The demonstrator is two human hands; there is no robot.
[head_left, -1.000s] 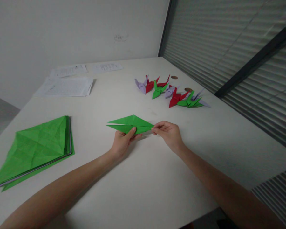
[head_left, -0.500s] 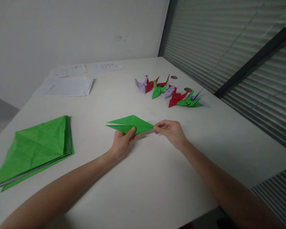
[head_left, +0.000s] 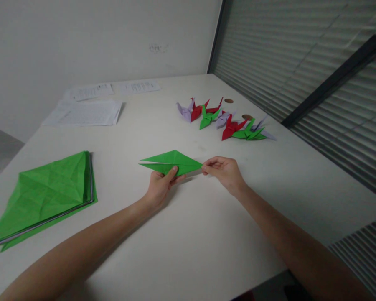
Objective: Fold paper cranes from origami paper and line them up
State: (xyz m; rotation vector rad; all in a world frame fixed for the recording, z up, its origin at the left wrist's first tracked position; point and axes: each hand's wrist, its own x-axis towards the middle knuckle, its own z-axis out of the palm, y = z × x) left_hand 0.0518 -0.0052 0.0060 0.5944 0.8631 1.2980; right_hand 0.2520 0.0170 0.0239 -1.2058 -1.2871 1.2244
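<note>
Between my hands is a green sheet of origami paper (head_left: 181, 161), folded into a long diamond. Its left end splits into two narrow points, and its right end comes to a single tip. My left hand (head_left: 163, 184) grips the lower middle edge, thumb on top and fingers underneath. With thumb and forefinger, my right hand (head_left: 222, 172) pinches the right tip. The paper is held just over the white table (head_left: 175, 238); the fingers under it are partly hidden.
Several folded paper cranes (head_left: 228, 127) in red, green and lilac stand at the back right. A stack of creased green paper (head_left: 50, 186) lies on the left. Printed sheets (head_left: 87, 113) are at the back left. Window blinds (head_left: 269, 54) border the table's right side.
</note>
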